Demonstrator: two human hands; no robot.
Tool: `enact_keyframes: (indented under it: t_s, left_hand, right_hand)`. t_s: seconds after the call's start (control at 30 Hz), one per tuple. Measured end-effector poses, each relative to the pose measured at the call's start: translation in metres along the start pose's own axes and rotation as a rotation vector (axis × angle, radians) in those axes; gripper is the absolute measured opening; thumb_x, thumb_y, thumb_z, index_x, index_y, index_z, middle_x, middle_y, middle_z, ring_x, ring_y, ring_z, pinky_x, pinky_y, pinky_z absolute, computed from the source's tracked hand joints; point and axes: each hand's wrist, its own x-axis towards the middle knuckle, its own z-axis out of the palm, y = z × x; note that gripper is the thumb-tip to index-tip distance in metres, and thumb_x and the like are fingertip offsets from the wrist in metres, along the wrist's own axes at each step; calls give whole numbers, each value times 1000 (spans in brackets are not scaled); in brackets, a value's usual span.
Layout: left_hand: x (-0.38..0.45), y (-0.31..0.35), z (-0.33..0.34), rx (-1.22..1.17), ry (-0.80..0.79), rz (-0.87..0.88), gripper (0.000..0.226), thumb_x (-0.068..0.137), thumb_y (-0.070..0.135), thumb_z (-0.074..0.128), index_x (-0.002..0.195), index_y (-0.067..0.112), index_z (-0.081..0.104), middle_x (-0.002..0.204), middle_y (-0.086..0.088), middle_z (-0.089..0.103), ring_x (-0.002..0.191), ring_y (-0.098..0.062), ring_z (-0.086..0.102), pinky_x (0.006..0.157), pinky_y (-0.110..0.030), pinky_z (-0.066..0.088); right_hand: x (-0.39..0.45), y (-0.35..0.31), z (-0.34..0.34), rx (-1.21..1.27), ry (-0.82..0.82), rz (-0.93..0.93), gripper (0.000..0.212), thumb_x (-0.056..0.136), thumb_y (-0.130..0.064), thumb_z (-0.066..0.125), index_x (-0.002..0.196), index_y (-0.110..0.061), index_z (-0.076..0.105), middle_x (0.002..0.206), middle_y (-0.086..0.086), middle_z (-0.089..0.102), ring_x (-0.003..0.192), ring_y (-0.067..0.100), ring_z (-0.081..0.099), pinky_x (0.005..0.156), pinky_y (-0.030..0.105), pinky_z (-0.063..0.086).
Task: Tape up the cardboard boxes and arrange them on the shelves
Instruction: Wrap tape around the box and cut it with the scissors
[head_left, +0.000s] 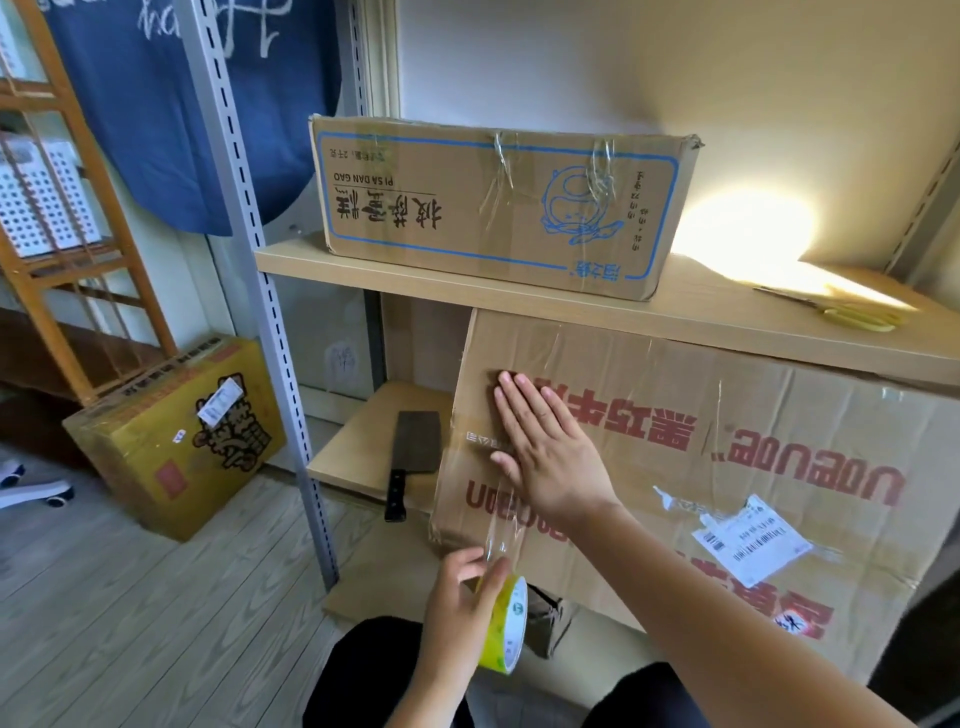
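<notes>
A large cardboard box with red print leans tilted in front of the lower shelf. My right hand presses flat, fingers straight, on clear tape running down the box's left part. Below it my left hand grips a yellow-cored roll of clear tape, with a strip of tape stretched up from the roll to the box. A second taped box with blue print stands on the upper wooden shelf.
Yellow-handled scissors lie on the upper shelf at the right. A cleaver with a black handle lies on the lower shelf board. A yellow box sits on the floor at the left, past the grey metal upright.
</notes>
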Motion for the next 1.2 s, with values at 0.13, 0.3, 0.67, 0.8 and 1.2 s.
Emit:
enact_keyframes:
  t_s: [0.13, 0.3, 0.67, 0.8, 1.2]
  left_hand:
    - [21, -6, -5, 297, -21, 7, 52, 75, 71, 59, 102, 27, 60, 105, 13, 66, 94, -5, 63, 79, -27, 49]
    - [36, -22, 0, 587, -28, -41, 65, 83, 76, 42, 110, 20, 62, 109, 2, 69, 102, -19, 65, 83, -32, 51]
    - [101, -52, 19, 284, -101, -130, 65, 82, 58, 66, 132, 20, 54, 109, 13, 68, 103, -9, 63, 89, -27, 48]
    - [113, -57, 25, 227, -96, -107, 52, 76, 60, 70, 110, 22, 63, 103, 13, 70, 94, -5, 65, 90, -31, 51]
    - [115, -46, 34, -103, -270, -185, 31, 80, 44, 73, 92, 16, 64, 96, -1, 73, 87, -14, 68, 72, -23, 48]
  right_hand:
    - [-1, -2, 3, -25, 31, -11, 69, 104, -50, 11, 155, -6, -6, 163, 10, -13, 151, 22, -13, 124, 41, 2]
    - [-9, -14, 13, -37, 29, -63, 65, 106, -45, 14, 155, -7, -5, 163, 9, -13, 150, 20, -14, 123, 38, -3]
    - [-9, 1, 3, -95, 92, -55, 63, 105, -42, 29, 155, -6, 15, 164, 8, 5, 152, 21, 2, 123, 38, 3]
    - [6, 2, -14, -109, 248, 46, 62, 103, -36, 44, 151, -2, 28, 160, 14, 24, 148, 27, 21, 122, 41, 12]
    - [17, 2, -46, -82, 417, 309, 31, 101, -31, 51, 120, -8, 60, 110, 12, 62, 92, 32, 54, 82, 42, 42]
